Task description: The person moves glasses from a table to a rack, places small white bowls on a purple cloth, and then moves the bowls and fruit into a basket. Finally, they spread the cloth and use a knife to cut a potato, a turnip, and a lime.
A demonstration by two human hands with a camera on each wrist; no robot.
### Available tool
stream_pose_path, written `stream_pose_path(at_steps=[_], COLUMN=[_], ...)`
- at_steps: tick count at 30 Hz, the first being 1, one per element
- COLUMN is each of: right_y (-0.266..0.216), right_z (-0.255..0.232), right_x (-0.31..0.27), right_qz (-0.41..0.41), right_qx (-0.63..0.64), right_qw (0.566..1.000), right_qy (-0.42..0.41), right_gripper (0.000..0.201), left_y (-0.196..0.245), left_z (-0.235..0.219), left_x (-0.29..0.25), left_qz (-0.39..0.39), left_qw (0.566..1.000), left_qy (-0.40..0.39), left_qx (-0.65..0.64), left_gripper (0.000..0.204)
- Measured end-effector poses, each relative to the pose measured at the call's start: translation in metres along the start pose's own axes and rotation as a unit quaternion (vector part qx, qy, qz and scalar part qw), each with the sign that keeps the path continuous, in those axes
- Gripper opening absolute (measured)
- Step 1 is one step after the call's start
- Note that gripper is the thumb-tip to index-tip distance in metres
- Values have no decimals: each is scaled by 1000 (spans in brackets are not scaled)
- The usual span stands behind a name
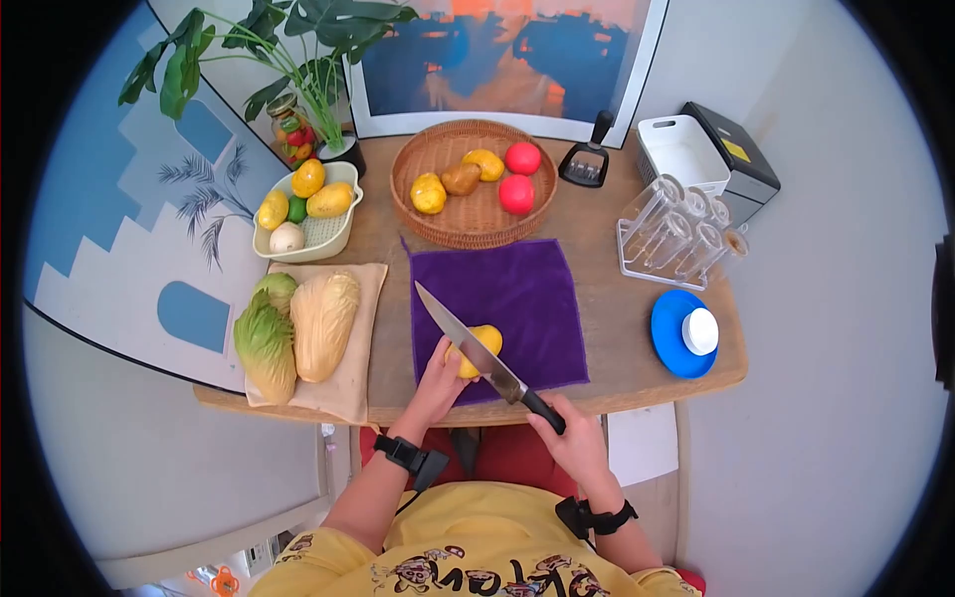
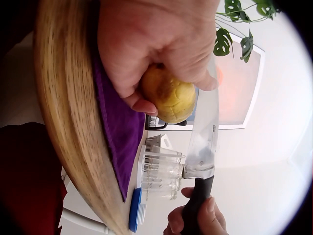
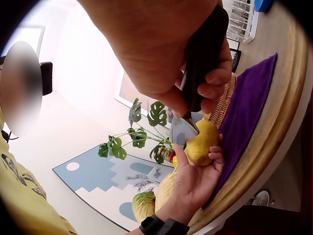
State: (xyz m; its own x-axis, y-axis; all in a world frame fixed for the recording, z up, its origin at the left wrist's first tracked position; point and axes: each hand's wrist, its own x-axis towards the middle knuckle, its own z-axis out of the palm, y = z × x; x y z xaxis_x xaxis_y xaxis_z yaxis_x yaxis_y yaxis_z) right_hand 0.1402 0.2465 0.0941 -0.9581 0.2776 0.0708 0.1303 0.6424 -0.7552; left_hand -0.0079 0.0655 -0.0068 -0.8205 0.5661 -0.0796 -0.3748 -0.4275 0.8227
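The left hand (image 1: 438,385) grips a yellow fruit (image 1: 484,343) over the purple cloth (image 1: 537,298), fingers curled round it. In the left wrist view brown marks show on the fruit (image 2: 168,95). The right hand (image 1: 575,438) holds a large knife by its black handle (image 1: 543,410). Its blade (image 1: 463,335) slants up and to the left across the fruit in the head view. In the right wrist view the left hand (image 3: 193,183) cups the fruit (image 3: 203,142) from below, blade close beside it. Whether the blade touches the skin I cannot tell.
A wicker basket (image 1: 408,207) of fruit lies behind the cloth. Left are a green basket (image 1: 333,242) and cabbages (image 1: 323,323) on a beige cloth (image 1: 368,328). Right stand a glass rack (image 1: 662,277) and a blue plate (image 1: 668,333) with a white object (image 1: 700,331).
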Motion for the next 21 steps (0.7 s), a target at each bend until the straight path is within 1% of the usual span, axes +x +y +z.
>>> stream_pose_path(at_steps=[1,3,4,5,7,8,13,15,16,18,19,21], right_y=[1,7,7,5,7,4,-1,1,0,-6,-5,0], right_z=[1,1,0,-2,-2,-5,-2,4,4,4,6,5], right_x=[1,4,5,7,8,9,14,13,13,16,17,19], right_qz=[6,2,6,2,13,24,48,6,11,27,29,-5], right_qx=[2,-1,-2,-6,-9,-12,0,8,7,-13,-14,-5], right_qw=[1000,1000,1000,1000,1000,1000,999,1000,1000,999,998,1000], right_qy=[-8,-7,-3,2,15,13,-15,-9,-12,-45,-46,-19], right_gripper=[26,26,26,27,27,27,26,27,27,28,28,28], left_y=[-1,-4,-4,-5,-6,-5,-3,-2,0,1,1,1], left_z=[-1,-5,-4,-6,-8,-8,-7,-7,-6,-5,-5,-6], left_x=[0,1,1,2,4,4,4,4,4,3,3,4], left_qz=[-6,14,10,2,-5,-17,-28,-32,-31,-33,-31,-30], left_qw=[1000,1000,1000,1000,1000,1000,1000,999,999,999,999,999], left_qy=[7,-22,-13,-5,-15,-6,-8,-11,-13,-14,-19,-25], left_qx=[-1,16,8,7,15,23,-8,-28,-19,-12,-18,-27], left_gripper=[63,57,50,50,46,44,52,55,56,58,58,58])
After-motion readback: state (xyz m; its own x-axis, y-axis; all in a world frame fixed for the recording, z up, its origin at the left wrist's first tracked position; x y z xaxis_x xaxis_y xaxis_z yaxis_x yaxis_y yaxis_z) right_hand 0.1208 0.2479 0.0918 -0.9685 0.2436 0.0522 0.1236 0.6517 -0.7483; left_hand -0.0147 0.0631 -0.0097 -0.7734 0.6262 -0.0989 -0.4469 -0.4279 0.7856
